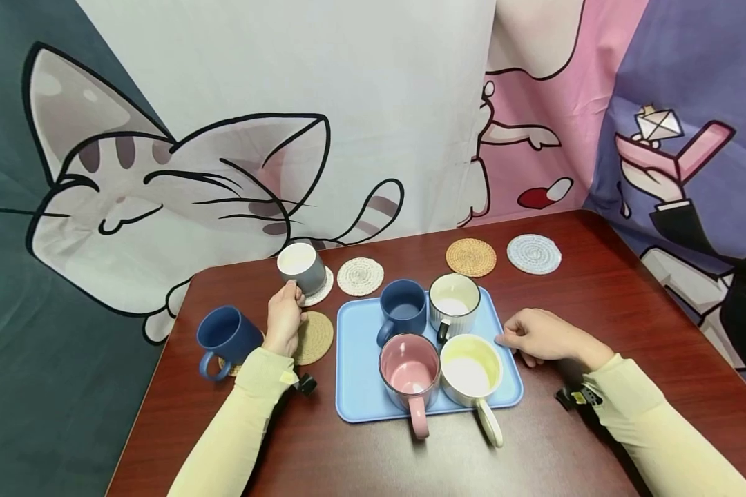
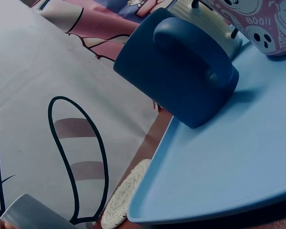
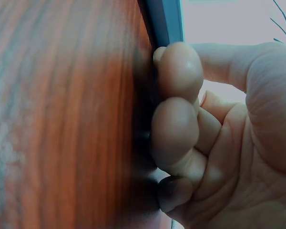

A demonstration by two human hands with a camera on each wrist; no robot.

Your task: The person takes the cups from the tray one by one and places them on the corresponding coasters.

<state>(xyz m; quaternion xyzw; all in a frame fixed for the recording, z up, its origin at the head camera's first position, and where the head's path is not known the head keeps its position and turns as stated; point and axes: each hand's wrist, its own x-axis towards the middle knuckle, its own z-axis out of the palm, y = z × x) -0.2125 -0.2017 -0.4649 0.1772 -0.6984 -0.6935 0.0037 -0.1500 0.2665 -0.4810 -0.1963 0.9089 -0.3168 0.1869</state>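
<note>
My left hand (image 1: 284,319) grips the handle of a grey mug (image 1: 311,275), white inside, at the far left of the table. The mug is tilted a little over a white woven coaster (image 1: 320,290); contact is hard to tell. With curled fingers and thumb, my right hand (image 1: 543,336) pinches the right rim of a light blue tray (image 1: 357,386); the right wrist view shows these fingers (image 3: 180,71) close up. On the tray stand a dark blue mug (image 1: 404,310), a ribbed white mug (image 1: 454,304) with black handle, a pink mug (image 1: 410,373) and a cream mug (image 1: 470,369) with yellow interior.
Another blue mug (image 1: 226,336) sits on a coaster left of my left forearm. A tan coaster (image 1: 314,338) lies beside the tray, a white coaster (image 1: 360,277) behind it. Orange (image 1: 470,257) and pale blue (image 1: 534,254) coasters lie at the back right. A printed curtain (image 1: 385,103) hangs behind.
</note>
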